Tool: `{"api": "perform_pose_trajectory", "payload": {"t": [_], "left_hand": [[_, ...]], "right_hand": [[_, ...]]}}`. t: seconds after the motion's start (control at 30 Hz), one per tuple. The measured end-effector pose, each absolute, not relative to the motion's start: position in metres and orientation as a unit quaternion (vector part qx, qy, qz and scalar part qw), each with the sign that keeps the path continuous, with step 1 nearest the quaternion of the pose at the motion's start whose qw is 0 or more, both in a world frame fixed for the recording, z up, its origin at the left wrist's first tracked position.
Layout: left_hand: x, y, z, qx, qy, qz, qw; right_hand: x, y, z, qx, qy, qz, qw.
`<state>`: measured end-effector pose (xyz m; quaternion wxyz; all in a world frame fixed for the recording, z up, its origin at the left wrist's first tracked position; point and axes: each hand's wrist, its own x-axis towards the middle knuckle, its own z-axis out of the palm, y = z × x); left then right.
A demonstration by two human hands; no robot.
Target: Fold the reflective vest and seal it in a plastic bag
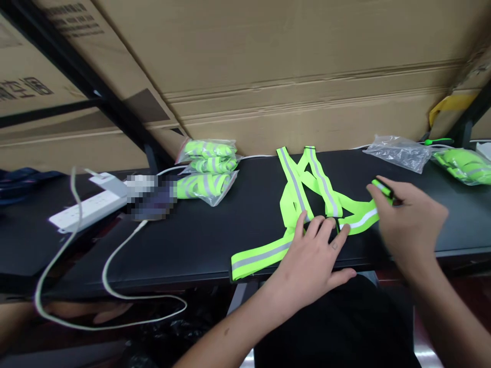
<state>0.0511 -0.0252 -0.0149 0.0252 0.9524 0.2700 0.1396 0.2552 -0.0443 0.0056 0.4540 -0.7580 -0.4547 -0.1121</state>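
A neon yellow-green reflective vest (293, 179) made of straps with silver stripes lies spread on the black tabletop. My left hand (312, 255) rests flat over its lower middle, fingers spread, hiding the part beneath. To the right, my right hand (410, 220) is closed on the end of the vest's right waist strap, lifting it a little off the table. A black-edged bit of strap sticks out between thumb and fingers. The left waist strap (261, 257) extends toward the table's front edge and ends in a black fitting.
Several bagged vests (207, 176) are stacked at the back left, beside a white power strip (88, 207) with a white cable (105, 271). An empty clear bag (401, 152) and another bagged vest (466, 164) lie back right. Cardboard (307, 51) walls the back.
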Motion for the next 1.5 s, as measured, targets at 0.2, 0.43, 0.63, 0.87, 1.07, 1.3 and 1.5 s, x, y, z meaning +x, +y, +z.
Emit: {"api": "perform_pose_trajectory", "payload": {"t": [0.2, 0.43, 0.63, 0.87, 1.07, 1.3, 1.5], "left_hand": [[0.028, -0.032, -0.011, 0.936, 0.251, 0.175, 0.172], [0.013, -0.031, -0.016, 0.863, 0.284, 0.285, 0.306], [0.016, -0.027, -0.021, 0.808, 0.309, 0.359, 0.349], [-0.012, -0.032, -0.003, 0.900, 0.345, 0.211, 0.165], [-0.091, -0.031, -0.011, 0.893, 0.432, 0.121, -0.024], [-0.116, -0.007, 0.012, 0.850, 0.387, 0.256, 0.249], [-0.071, 0.019, 0.016, 0.685, 0.374, 0.501, 0.374]], "right_hand": [[0.189, -0.048, -0.027, -0.699, -0.559, -0.236, 0.379], [0.178, -0.061, -0.037, -0.582, -0.680, -0.225, 0.385], [0.168, -0.068, -0.046, -0.536, -0.731, -0.210, 0.366], [0.168, -0.078, -0.046, -0.536, -0.761, -0.165, 0.325], [0.166, -0.080, -0.045, -0.536, -0.759, -0.166, 0.329], [0.172, -0.083, -0.045, -0.538, -0.764, -0.131, 0.330], [0.174, -0.083, -0.046, -0.538, -0.768, -0.111, 0.330]]}}
